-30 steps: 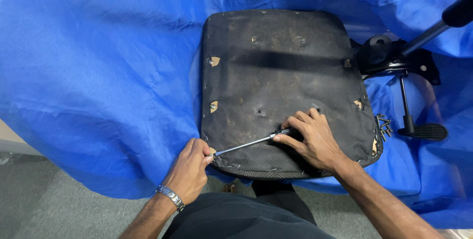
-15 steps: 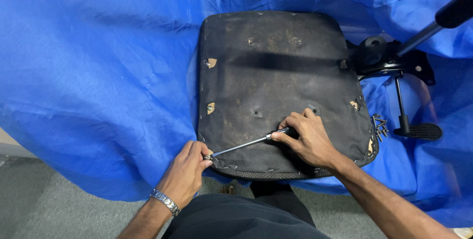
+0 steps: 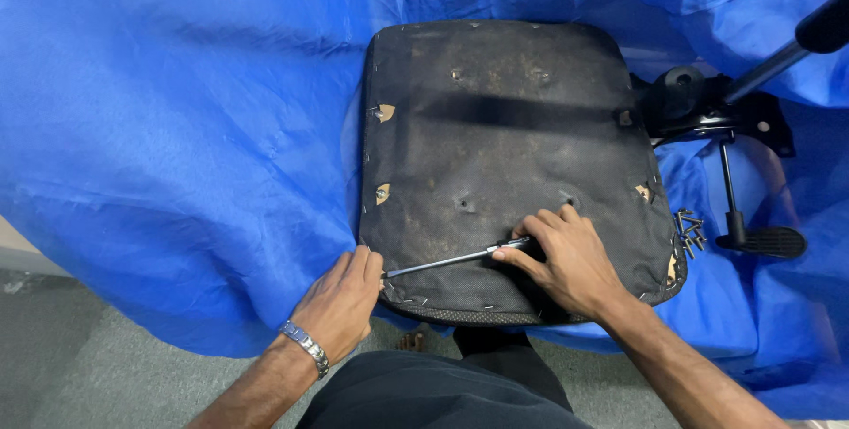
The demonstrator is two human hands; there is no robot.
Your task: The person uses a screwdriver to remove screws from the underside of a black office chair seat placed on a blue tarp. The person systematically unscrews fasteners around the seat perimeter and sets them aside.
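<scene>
- My left hand is closed around the handle end of a slim silver metal hand tool; the fingers wrap it fully, so the handle itself is hidden.
- My right hand lies flat on the panel, with its fingers pressed together on the tool's far tip; this steadies the tip against the fabric.
- The tool lies nearly flat across the near edge of the worn black fabric-covered seat underside, which rests face up on a surface draped in blue sheeting.
- The sheeting covers the whole surface, presumably to protect it.
- A black metal chair mechanism with lever sits just beside the panel's right edge.
- A small heap of loose silver screws lies on the sheeting, near the panel's right corner.
- No packages, labels or signs are visible.
</scene>
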